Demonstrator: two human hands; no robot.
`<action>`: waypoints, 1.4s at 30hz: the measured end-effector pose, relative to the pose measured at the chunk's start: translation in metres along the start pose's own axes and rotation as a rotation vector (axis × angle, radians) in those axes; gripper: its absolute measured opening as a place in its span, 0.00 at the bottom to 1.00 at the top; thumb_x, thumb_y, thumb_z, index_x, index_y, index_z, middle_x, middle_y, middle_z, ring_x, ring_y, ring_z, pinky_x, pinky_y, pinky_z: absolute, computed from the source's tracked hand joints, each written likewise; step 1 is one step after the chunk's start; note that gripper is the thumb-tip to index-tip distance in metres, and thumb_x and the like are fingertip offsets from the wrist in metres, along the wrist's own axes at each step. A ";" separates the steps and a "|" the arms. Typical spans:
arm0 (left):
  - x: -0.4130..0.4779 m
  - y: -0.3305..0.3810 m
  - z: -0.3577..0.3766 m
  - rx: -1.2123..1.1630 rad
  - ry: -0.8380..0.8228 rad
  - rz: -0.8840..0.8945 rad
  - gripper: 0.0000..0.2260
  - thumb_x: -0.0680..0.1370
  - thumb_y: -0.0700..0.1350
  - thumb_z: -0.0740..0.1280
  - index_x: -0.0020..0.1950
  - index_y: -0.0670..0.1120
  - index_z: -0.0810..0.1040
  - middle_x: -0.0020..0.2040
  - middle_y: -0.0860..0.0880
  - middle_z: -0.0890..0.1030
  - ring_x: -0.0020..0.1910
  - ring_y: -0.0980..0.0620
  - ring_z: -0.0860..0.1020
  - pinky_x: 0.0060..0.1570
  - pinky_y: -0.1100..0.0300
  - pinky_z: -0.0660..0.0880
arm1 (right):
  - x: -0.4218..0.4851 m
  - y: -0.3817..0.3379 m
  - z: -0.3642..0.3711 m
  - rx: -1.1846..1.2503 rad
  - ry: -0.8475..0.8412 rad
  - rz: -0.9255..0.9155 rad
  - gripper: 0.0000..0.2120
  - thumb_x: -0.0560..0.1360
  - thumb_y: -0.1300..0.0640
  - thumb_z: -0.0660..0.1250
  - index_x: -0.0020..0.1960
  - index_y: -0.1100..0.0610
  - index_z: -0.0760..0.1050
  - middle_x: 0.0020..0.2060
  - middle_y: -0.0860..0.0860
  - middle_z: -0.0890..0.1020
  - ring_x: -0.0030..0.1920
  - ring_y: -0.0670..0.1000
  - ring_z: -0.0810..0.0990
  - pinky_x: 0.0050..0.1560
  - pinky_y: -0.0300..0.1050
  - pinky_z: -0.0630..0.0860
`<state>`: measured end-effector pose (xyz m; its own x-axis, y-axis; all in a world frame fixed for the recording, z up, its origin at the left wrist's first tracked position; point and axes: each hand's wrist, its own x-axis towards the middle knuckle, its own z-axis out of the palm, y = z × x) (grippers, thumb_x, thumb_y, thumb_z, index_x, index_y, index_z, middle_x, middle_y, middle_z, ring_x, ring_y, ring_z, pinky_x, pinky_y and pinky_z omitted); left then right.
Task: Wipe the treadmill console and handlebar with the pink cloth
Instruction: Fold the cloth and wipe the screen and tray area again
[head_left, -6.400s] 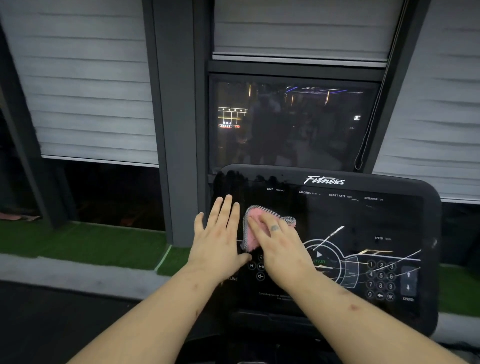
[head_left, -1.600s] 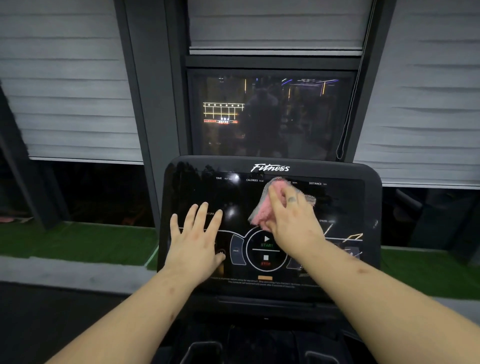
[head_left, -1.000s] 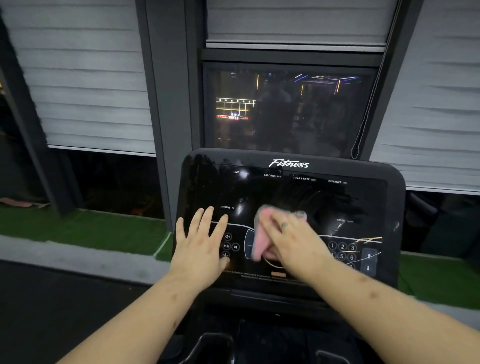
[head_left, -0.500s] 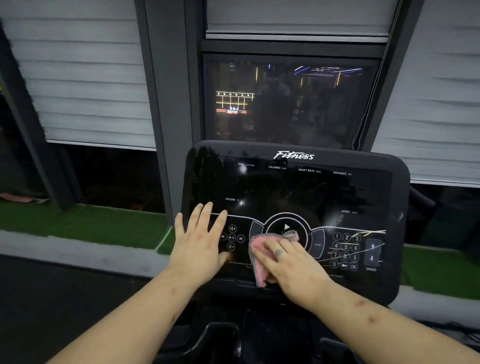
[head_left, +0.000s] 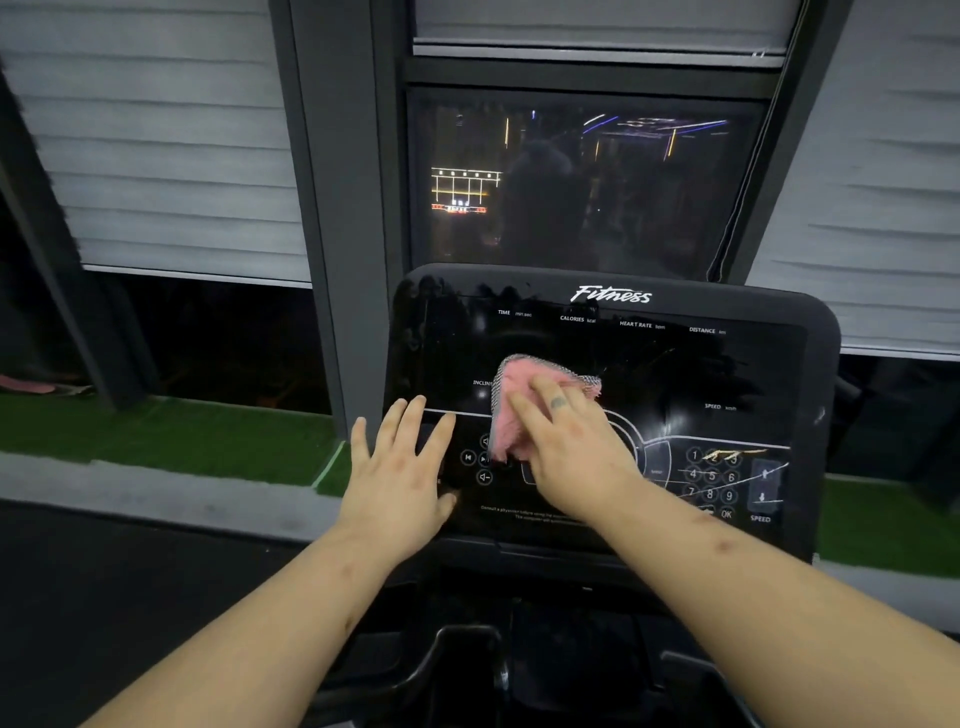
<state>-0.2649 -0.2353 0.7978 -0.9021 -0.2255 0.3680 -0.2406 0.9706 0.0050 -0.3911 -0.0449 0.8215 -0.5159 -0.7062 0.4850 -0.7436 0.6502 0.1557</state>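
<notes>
Pink cloth (head_left: 519, 384) under R grip (head_left: 571, 452), sticking out above, mid console (head_left: 727, 374)

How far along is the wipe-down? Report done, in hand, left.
Done: streaks across the console at upper right suggest passes there; how clean it is cannot be judged. In hand: the right hand presses the pink cloth flat on the screen's centre-left, while the left hand rests flat beside it. Left: likely the keypad at lower right, and the handlebar below, which the cloth is not touching.
</notes>
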 end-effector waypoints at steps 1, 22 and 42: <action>-0.001 -0.002 0.001 0.000 -0.006 0.001 0.41 0.79 0.61 0.67 0.85 0.55 0.47 0.85 0.44 0.44 0.84 0.43 0.43 0.79 0.35 0.42 | -0.006 -0.006 0.002 -0.004 -0.043 -0.022 0.35 0.74 0.52 0.72 0.79 0.55 0.66 0.74 0.61 0.69 0.67 0.63 0.71 0.67 0.63 0.73; -0.003 -0.030 0.002 -0.058 -0.018 0.126 0.36 0.81 0.60 0.60 0.85 0.57 0.47 0.85 0.46 0.43 0.83 0.46 0.40 0.80 0.36 0.39 | -0.028 -0.085 0.013 0.022 -0.348 0.110 0.40 0.78 0.56 0.61 0.85 0.51 0.45 0.76 0.58 0.62 0.73 0.59 0.61 0.75 0.55 0.59; 0.000 0.009 -0.003 -0.080 -0.002 0.095 0.36 0.81 0.64 0.57 0.84 0.57 0.45 0.85 0.46 0.43 0.84 0.46 0.41 0.80 0.37 0.39 | -0.013 -0.010 -0.017 -0.043 -0.200 0.310 0.35 0.81 0.31 0.41 0.84 0.44 0.37 0.83 0.54 0.36 0.83 0.57 0.37 0.82 0.61 0.44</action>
<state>-0.2664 -0.2265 0.8009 -0.9202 -0.1320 0.3684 -0.1244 0.9912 0.0446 -0.3691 -0.0372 0.8283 -0.7901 -0.5118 0.3374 -0.5224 0.8501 0.0662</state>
